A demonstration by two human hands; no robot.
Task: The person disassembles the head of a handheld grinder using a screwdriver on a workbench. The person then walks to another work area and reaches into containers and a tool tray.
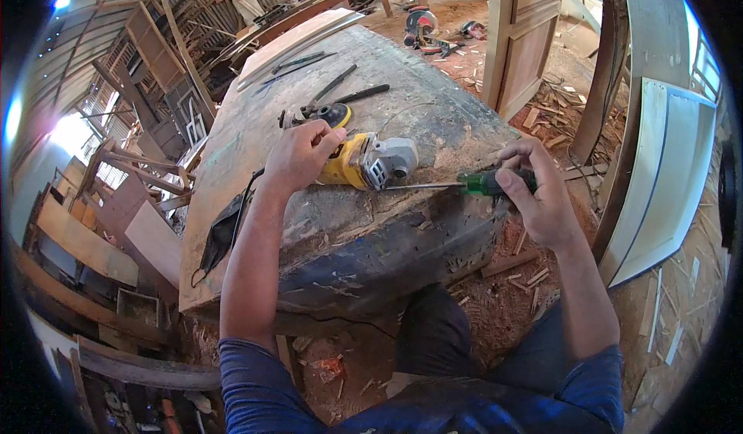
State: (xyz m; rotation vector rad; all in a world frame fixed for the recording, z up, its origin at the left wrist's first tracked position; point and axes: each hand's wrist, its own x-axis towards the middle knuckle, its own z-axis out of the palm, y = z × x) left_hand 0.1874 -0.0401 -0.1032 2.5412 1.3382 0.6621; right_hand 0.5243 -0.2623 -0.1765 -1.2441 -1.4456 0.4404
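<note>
A yellow angle grinder (pixel 347 164) with a grey metal head lies on the worn workbench (pixel 433 109). My left hand (pixel 300 155) is closed round the grinder's body. In my right hand (pixel 535 190) is a screwdriver (pixel 484 184) with a green and black handle, its shaft pointing left and its tip at the grinder's head. Just beyond my left hand sits a round black and yellow disc (pixel 334 115). A black cloth item (pixel 223 229) lies left of my left forearm.
Dark tools (pixel 334 84) and long boards (pixel 298 39) lie further up the bench. A red saw (pixel 422 25) stands on the ground behind. Wooden door panels (pixel 526 39) rise at the right, near a white panel (pixel 667 171). Timber (pixel 85 236) is stacked at the left.
</note>
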